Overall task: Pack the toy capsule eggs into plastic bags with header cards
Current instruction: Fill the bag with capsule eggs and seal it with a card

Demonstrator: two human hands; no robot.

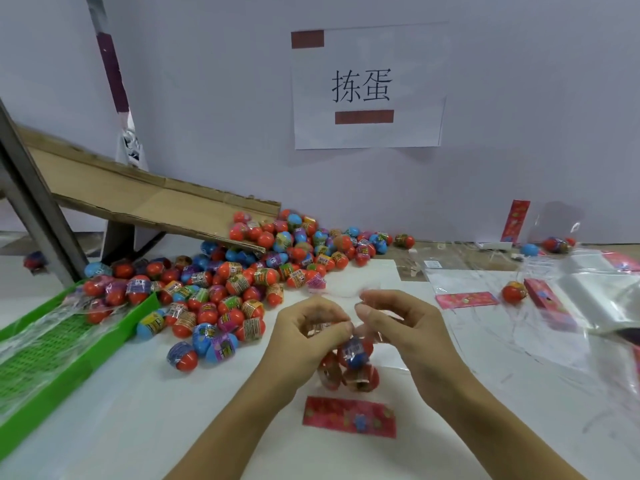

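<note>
A clear plastic bag (349, 367) holding several red and blue capsule eggs hangs at the table's centre. My left hand (308, 332) and my right hand (398, 323) pinch its open top from either side, fingers curled on the film. A red header card (349, 416) lies flat on the white table just below the bag. A large heap of loose capsule eggs (242, 282) spreads out at the foot of a cardboard chute (152, 199) to the left.
A green tray (52, 355) with bagged eggs sits at the left edge. More header cards (465, 299), a single egg (515, 292) and a stack of empty clear bags (595, 299) lie to the right. A paper sign (367, 88) hangs on the wall.
</note>
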